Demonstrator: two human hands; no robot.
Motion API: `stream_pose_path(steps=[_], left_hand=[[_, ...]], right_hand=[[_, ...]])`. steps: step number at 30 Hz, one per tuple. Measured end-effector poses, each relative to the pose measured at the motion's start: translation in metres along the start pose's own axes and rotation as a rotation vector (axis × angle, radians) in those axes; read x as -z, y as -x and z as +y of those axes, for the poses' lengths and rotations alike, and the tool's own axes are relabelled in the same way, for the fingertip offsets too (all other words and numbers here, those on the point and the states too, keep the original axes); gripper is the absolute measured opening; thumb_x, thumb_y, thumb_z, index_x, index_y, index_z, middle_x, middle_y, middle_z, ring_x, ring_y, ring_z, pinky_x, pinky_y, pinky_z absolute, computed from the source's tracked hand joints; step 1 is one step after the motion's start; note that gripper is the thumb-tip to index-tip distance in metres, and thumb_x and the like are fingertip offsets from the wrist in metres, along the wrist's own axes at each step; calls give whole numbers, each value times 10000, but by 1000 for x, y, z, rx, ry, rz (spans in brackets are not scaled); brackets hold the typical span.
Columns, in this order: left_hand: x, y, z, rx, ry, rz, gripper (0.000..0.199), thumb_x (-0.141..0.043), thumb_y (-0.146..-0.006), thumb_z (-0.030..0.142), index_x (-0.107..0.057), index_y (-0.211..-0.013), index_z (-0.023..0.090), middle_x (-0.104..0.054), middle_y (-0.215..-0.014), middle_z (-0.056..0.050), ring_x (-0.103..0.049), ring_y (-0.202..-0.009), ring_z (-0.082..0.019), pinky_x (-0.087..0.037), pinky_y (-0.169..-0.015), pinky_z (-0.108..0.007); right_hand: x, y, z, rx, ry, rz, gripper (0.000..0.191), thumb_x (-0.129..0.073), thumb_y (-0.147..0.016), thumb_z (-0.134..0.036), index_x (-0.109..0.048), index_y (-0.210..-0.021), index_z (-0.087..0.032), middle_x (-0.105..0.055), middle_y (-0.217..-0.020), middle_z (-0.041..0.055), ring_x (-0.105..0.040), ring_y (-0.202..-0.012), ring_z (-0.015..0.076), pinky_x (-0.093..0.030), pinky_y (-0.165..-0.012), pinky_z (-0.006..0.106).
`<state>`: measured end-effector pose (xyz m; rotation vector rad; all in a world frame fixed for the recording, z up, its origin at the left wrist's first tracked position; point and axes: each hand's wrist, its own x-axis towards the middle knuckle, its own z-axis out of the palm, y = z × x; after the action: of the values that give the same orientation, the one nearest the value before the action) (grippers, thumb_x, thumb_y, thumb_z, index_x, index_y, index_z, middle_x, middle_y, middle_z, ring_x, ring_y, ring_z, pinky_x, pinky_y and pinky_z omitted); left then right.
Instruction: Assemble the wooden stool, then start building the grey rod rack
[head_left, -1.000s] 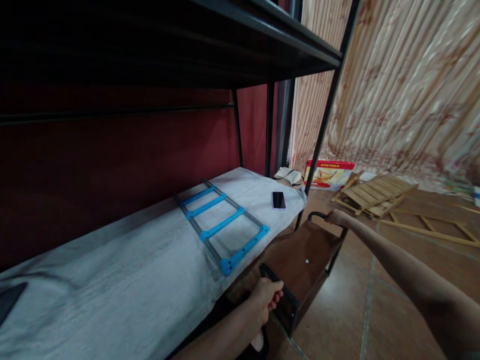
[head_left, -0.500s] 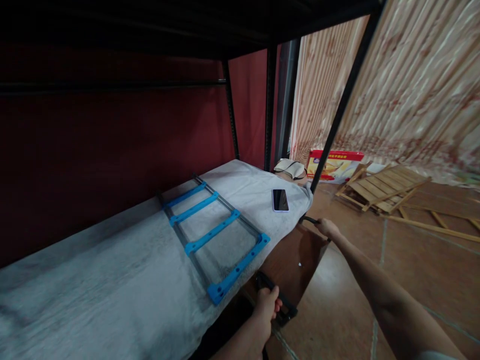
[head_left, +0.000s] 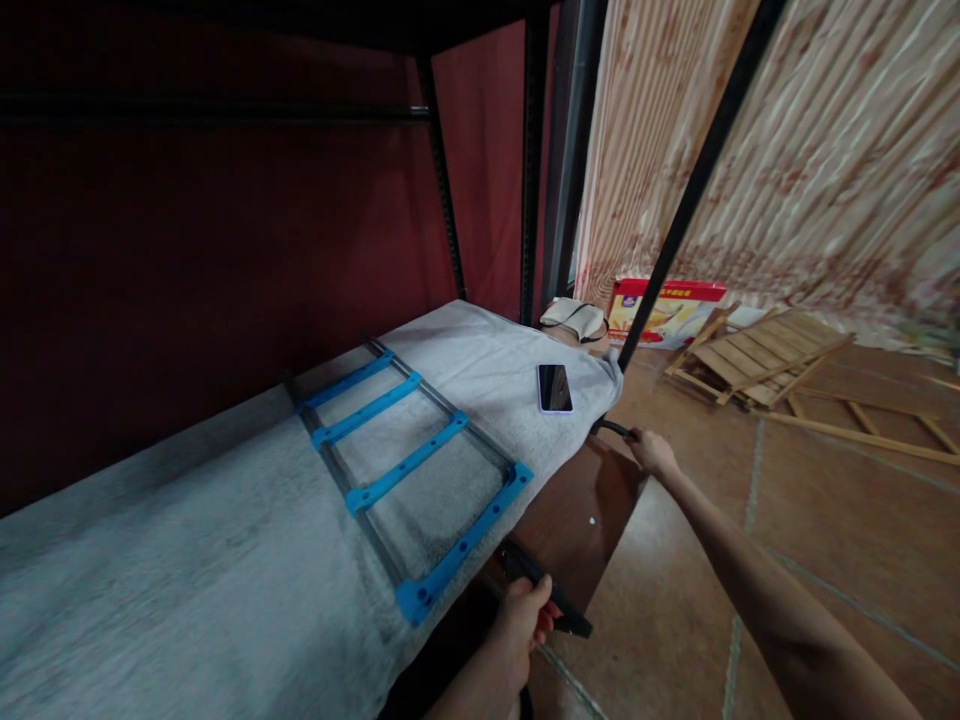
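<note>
A brown flat board (head_left: 574, 515) with black bars at its ends juts out beneath the edge of the cloth-covered shelf. My left hand (head_left: 525, 612) is closed on the near black bar (head_left: 566, 608), fingers curled around it. At the board's far corner, my right hand (head_left: 652, 453) grips another black bar (head_left: 615, 428). Part of the board is hidden under the shelf, so I cannot tell its full shape. Above it, a blue and grey ladder-like frame (head_left: 442, 550) lies on the light grey cloth (head_left: 247, 560). A phone (head_left: 555, 388) rests face up on the same cloth.
Black rack posts (head_left: 690, 205) rise at the shelf's corners. Folded wooden slatted furniture (head_left: 772, 350), a red and yellow box (head_left: 626, 315) and a white bag (head_left: 576, 318) sit on the tiled floor (head_left: 690, 610). A patterned curtain (head_left: 840, 150) hangs behind them.
The view has tilted down slightly, so the scene sits a little higher and further left. Both hands keep their grip on the black bars; the near bar appears slightly turned.
</note>
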<state>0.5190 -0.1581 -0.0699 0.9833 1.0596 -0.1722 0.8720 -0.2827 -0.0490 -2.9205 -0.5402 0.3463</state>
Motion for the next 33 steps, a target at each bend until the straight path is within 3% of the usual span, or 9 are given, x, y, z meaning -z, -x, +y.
stream_pose_path(steps=[3,8,14,24,28,33], left_hand=[[-1,-2,-6,47,32,-49,324,-723,-697,429,-584,-730,138,-560,-523,-1,-396,-384,-47,-182,-399,-172],[3,1,-6,-12,81,-73,344,-759,-647,420,-582,-769,151,-565,-537,13,-445,-432,-53,-230,-424,-154],[8,12,-6,-144,40,-72,438,-764,-599,502,-598,-809,156,-570,-566,21,-455,-459,-55,-237,-428,-158],[16,27,-1,-102,106,-37,533,-744,-590,548,-553,-917,174,-584,-621,33,-479,-471,-58,-265,-443,-162],[33,39,-10,-69,65,-38,516,-714,-606,566,-571,-908,174,-597,-614,17,-489,-462,-73,-253,-434,-173],[83,62,-28,-169,-93,-108,540,-668,-572,671,-573,-677,150,-571,-549,-11,-463,-431,-82,-243,-414,-201]], right_hand=[[-1,6,-1,9,12,21,301,-419,-914,-316,-633,-1094,-205,-652,-1134,119,-606,-1057,241,-434,-845,325],[-3,13,-5,17,30,62,384,-423,-906,-278,-503,-1275,-206,-581,-1241,127,-535,-1162,252,-373,-957,413],[-3,25,-4,-28,32,106,500,-419,-885,-269,-391,-1382,-222,-514,-1304,141,-489,-1208,272,-343,-983,478],[4,42,13,-118,-24,158,585,-412,-867,-364,-330,-1428,-224,-458,-1361,147,-413,-1286,292,-290,-1033,545],[7,51,18,-134,-74,199,578,-401,-863,-390,-351,-1414,-221,-427,-1393,147,-384,-1307,301,-264,-1053,562],[-4,70,27,-72,-236,346,510,-405,-848,-375,-473,-1320,-193,-460,-1346,149,-423,-1266,300,-338,-1042,490]])
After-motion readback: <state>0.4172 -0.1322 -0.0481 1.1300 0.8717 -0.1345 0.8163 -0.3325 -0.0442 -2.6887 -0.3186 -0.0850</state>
